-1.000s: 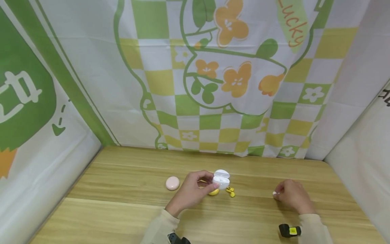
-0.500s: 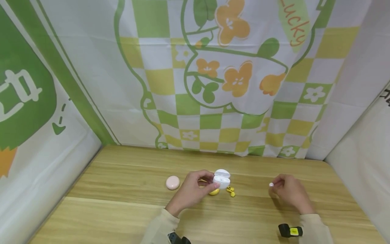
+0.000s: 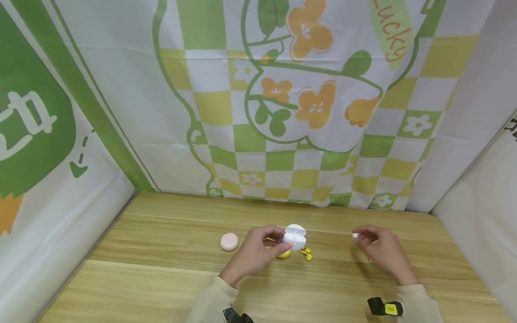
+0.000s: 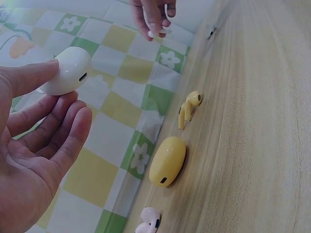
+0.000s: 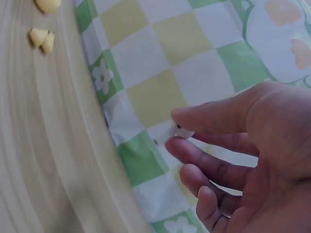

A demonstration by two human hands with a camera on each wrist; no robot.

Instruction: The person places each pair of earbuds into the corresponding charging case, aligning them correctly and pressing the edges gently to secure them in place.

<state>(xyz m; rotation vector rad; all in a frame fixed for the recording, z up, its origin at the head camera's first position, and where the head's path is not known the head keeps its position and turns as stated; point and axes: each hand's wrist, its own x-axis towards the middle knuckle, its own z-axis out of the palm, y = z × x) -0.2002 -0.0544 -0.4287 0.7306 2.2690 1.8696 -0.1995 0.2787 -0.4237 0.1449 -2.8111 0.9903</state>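
While left hand [image 3: 255,252] grips glossy, rounded white case [image 4: 73,70] — right hand [image 3: 383,250] pinches small earbud [image 5: 183,132].

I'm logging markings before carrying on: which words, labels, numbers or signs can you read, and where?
"Lucky", on patterned backdrop, L partly cropped.
White characters on left panel: cropped, unreadable.
Green dashed arrow, same panel.
Black characters on right panel: cropped, unreadable.
Yellow label on right wrist device: too small.
White case: no lettering visible.
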